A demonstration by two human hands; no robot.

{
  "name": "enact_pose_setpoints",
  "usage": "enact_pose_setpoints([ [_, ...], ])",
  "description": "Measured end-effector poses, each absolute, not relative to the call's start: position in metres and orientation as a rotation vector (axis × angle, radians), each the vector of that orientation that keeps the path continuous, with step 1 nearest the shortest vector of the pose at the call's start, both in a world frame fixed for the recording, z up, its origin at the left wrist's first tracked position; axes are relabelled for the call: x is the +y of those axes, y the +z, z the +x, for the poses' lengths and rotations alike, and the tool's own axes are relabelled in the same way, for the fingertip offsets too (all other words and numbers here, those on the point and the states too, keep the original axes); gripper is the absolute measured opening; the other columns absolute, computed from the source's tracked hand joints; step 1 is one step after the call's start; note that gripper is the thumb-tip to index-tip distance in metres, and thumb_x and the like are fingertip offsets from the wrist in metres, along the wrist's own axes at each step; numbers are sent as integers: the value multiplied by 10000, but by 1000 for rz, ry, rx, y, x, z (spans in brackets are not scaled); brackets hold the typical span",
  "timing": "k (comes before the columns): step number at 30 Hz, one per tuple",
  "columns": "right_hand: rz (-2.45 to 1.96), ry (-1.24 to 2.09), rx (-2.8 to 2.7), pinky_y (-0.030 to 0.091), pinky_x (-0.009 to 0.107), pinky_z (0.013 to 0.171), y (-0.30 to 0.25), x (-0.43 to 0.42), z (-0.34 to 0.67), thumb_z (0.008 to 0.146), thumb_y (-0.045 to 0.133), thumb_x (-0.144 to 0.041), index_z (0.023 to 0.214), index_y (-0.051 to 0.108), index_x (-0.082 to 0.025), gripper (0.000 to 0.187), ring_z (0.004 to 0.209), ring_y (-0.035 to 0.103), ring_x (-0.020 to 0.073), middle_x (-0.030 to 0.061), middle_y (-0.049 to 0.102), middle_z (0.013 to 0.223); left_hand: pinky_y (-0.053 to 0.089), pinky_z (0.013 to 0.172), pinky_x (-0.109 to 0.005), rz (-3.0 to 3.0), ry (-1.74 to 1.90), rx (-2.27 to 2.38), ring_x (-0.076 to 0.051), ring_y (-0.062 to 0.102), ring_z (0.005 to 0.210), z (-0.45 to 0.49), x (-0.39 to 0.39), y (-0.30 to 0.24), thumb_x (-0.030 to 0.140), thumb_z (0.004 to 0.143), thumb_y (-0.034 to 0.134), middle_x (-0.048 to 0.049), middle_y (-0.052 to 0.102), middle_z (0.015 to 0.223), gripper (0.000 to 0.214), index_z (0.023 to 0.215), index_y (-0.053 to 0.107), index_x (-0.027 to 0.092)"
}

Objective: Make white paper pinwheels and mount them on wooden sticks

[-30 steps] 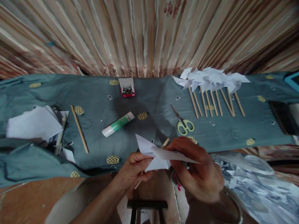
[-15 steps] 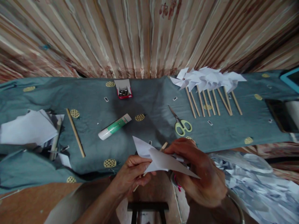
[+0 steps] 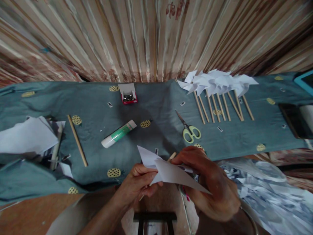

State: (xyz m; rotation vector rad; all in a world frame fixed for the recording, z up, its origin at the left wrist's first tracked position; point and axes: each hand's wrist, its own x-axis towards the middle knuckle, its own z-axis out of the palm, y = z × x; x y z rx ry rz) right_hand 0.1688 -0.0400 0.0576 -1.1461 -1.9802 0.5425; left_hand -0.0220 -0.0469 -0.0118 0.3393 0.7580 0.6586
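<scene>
Tilted lower at its right tip than a second ago, the folded paper (image 3: 174,174) hangs over the cloth's (image 3: 156,107) near edge, pinched by my left hand (image 3: 139,182) and curled right hand (image 3: 209,187). Beyond, room separates glue tube (image 3: 119,133) from scissors (image 3: 188,131); paper pinwheels (image 3: 217,82) line the far edge.

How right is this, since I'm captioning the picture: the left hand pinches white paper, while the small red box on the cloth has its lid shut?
The lid isn't shut: the head view shows the small red box open, with shiny metal pieces inside. The left hand does pinch white paper, and the box is on the cloth.
</scene>
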Motion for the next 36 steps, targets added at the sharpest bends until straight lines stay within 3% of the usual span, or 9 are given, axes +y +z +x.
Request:
enact_pose_setpoints([
  [9,-1110,598,-1935,618,309,747,60,-39,168,828,557,-65,1099,610,-165,293,782,694,173,70,718,836,150,375,-175,370,653,820,-7,291,372,-23,-49,-14,478,641,845,-20,635,563,282,691,796,205],
  [15,-1146,651,-1876,618,338,755,60,-40,167,807,567,-64,1111,629,-215,345,794,703,189,54,725,848,135,371,-178,371,653,799,5,257,360,-23,-47,-9,464,641,847,-6,582,518,279,644,780,193],
  [24,-1174,667,-1891,617,293,747,59,-39,169,796,580,-70,1066,632,-196,302,796,695,170,49,717,839,124,378,-176,348,637,828,7,281,358,-24,-48,-13,424,627,865,-15,614,527,268,706,794,178],
  [36,-1169,709,-1852,623,343,771,61,-38,170,786,582,-65,1078,638,-228,340,780,711,188,37,718,815,151,371,-174,325,628,835,6,267,358,-25,-48,-12,351,619,865,-16,606,512,225,673,774,152],
])
